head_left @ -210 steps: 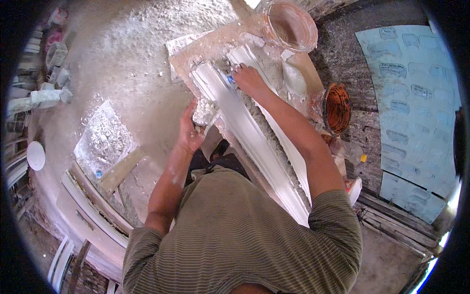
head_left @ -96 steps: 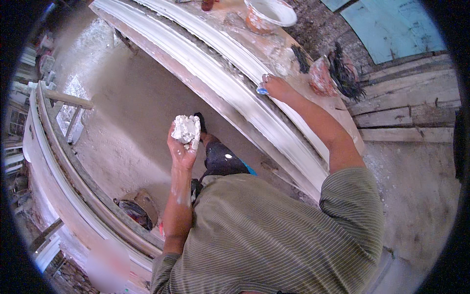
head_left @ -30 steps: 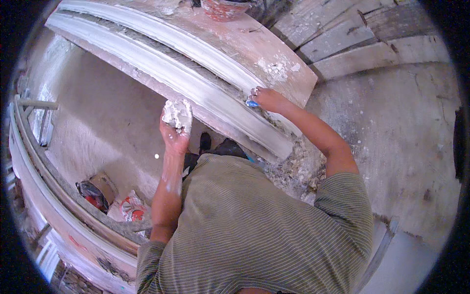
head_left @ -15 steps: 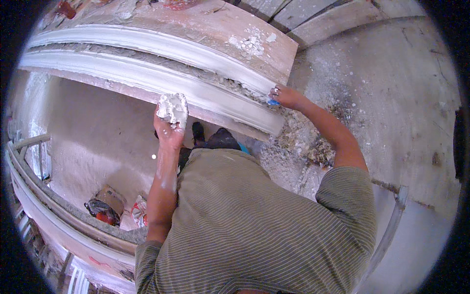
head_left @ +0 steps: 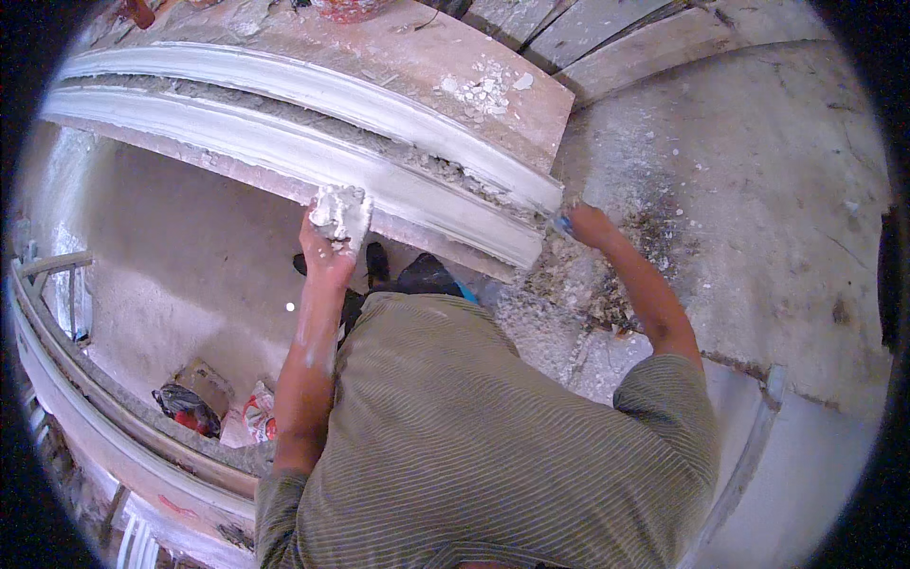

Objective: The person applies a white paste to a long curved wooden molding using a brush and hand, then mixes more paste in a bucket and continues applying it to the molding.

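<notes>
so the left hand (head_left: 327, 258) is cupped around a lump of white plaster (head_left: 341, 216), held up by the near edge of the table (head_left: 408, 57). right hand (head_left: 593, 228) is pinching a small blue tool (head_left: 563, 225), too blurry to say what kind, just past the right ends of the two long white strips, the far strip (head_left: 379, 102) and the near strip (head_left: 284, 136), with white crumbs (head_left: 483, 87) on the table's far right

Head cam (L fisheye) looks down close over striped shirt (head_left: 502, 427).
</notes>
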`<state>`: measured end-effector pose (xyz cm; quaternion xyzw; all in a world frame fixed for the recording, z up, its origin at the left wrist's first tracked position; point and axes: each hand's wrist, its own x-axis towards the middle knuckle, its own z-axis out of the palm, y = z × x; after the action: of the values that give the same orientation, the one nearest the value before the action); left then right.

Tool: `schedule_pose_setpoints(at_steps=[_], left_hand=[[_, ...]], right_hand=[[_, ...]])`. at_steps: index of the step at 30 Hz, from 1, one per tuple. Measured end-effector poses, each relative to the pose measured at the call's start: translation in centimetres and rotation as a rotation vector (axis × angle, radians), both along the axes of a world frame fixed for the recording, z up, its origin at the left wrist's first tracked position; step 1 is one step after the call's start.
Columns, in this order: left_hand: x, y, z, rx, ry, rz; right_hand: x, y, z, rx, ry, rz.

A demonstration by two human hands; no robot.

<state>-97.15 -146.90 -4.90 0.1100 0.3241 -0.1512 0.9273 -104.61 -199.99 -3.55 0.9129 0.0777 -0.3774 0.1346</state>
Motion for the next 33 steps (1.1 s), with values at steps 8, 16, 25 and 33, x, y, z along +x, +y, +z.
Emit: schedule_pose_setpoints(at_steps=[8,16,25,33], left_hand=[[0.1,-7.3,3.5,0.562,-0.380,-0.307],[5.9,-4.2,3.3,-0.155,-0.216,0.011],[5.7,4.2,8.3,-0.211,-0.342,0.059],[8.4,14.9,5.0,-0.196,-0.259,0.066]], right_hand=[[4.2,27.9,6.3,0.825,-0.686,-0.158],[-2.5,22.8,2.2,0.617,-0.390,-0.553],[1.1,17.7,-4.3,0.068,-0.590,-0.969],[16.5,37.3,-3.7,0.443,-0.671,-0.826]])
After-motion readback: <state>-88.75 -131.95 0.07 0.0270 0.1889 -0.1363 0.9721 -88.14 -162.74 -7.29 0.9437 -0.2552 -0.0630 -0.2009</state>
